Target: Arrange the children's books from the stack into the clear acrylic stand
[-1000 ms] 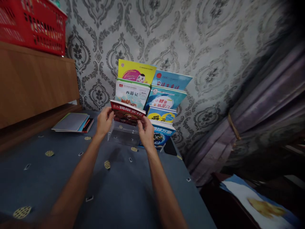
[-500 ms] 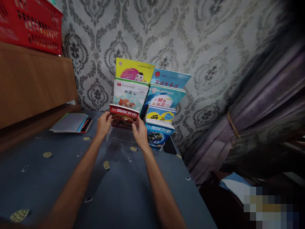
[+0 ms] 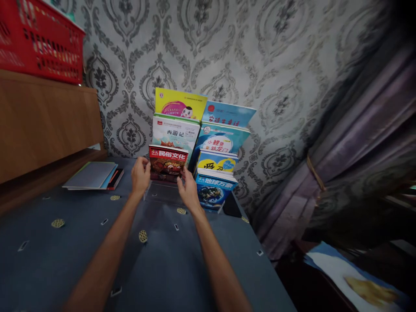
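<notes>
A red-covered book (image 3: 168,164) stands upright in the front left of a clear tiered stand (image 3: 162,193). My left hand (image 3: 141,175) is at its left edge with the fingers curled in. At the lower right edge, my right hand (image 3: 189,187) has its thumb in front and its fingers along the side. Behind it are a white book (image 3: 175,132) and a yellow book (image 3: 180,104). In the right column stand a blue earth book (image 3: 212,193), a yellow-and-blue book (image 3: 217,161), a teal book (image 3: 224,138) and a light blue book (image 3: 229,115).
Several thin books (image 3: 92,175) lie stacked at the left on the dark patterned cloth (image 3: 156,268). A red basket (image 3: 55,47) sits on a wooden cabinet (image 3: 48,125). A dark flat object (image 3: 232,205) lies beside the stand, and a tied curtain (image 3: 292,195) hangs at the right.
The red book now covers more of the white book behind it, with both hands still at its sides. My view has tilted up slightly, so the scene sits lower.
</notes>
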Demonstrator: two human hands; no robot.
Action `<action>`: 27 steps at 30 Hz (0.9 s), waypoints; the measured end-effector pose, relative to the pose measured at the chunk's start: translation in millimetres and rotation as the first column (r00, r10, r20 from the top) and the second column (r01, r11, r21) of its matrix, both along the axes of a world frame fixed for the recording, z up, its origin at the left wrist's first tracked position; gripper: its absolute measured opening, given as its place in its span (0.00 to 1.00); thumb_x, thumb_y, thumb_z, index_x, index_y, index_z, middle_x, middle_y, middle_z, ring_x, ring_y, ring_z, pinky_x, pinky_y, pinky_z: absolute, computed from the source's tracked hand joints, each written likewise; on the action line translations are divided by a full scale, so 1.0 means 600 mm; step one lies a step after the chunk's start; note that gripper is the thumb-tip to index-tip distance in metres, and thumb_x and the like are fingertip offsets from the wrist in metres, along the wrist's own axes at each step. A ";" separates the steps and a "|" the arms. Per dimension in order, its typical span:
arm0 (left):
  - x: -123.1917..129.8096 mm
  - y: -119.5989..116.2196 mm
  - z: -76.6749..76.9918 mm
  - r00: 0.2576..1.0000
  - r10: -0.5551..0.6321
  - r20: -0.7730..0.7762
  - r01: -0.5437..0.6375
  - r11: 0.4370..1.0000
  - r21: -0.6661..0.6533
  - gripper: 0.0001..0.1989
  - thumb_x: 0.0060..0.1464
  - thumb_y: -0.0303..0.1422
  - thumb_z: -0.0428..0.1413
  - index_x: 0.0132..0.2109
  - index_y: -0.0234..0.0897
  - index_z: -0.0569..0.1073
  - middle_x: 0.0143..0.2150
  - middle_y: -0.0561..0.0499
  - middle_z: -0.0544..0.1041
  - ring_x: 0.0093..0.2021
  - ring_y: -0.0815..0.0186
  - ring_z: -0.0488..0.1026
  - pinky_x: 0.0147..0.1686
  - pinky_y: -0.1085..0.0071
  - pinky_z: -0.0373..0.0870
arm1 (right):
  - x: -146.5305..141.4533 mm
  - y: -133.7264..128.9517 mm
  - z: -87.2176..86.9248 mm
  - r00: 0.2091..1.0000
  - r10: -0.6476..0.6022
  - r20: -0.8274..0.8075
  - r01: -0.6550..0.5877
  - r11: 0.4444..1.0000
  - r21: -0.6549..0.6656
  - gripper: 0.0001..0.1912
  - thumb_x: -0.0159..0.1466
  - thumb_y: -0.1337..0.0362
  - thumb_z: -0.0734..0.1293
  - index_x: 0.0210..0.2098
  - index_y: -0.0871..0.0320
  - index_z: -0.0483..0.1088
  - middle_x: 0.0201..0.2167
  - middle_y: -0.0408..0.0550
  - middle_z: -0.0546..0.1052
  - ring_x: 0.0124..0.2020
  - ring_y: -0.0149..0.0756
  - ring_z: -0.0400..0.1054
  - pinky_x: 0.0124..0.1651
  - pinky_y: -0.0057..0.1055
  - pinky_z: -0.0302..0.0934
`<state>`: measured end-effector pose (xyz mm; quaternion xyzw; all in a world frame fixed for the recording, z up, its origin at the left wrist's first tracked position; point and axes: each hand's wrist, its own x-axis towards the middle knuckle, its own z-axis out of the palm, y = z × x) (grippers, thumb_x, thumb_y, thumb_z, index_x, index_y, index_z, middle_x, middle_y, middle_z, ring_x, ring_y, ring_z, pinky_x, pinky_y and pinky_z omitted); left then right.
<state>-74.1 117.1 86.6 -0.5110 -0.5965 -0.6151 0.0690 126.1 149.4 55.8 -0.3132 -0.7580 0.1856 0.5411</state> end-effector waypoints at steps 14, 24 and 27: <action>-0.002 0.003 -0.010 0.995 -0.089 -0.052 0.088 0.996 -0.013 0.09 0.59 0.33 0.50 0.40 0.39 0.74 0.37 0.48 0.79 0.39 0.59 0.76 0.41 0.65 0.70 | -0.002 0.019 -0.013 0.996 0.035 -0.086 -0.041 0.996 -0.073 0.25 0.66 0.61 0.63 0.61 0.58 0.69 0.63 0.59 0.68 0.62 0.48 0.66 0.60 0.46 0.66; 0.018 0.016 -0.016 0.984 -0.155 -0.083 0.153 0.988 -0.034 0.16 0.59 0.32 0.51 0.52 0.37 0.75 0.38 0.47 0.80 0.38 0.60 0.76 0.42 0.64 0.71 | -0.015 0.022 -0.019 0.988 0.098 -0.123 -0.117 0.981 -0.157 0.28 0.67 0.61 0.59 0.66 0.58 0.63 0.62 0.59 0.68 0.54 0.44 0.73 0.60 0.45 0.66; 0.018 0.011 -0.013 0.985 -0.134 -0.112 0.131 0.991 -0.028 0.15 0.59 0.31 0.51 0.51 0.37 0.75 0.39 0.46 0.78 0.41 0.58 0.74 0.46 0.61 0.71 | -0.015 0.024 -0.022 0.995 0.070 -0.068 -0.078 0.988 -0.130 0.30 0.67 0.62 0.59 0.68 0.60 0.60 0.65 0.61 0.65 0.58 0.46 0.70 0.64 0.47 0.62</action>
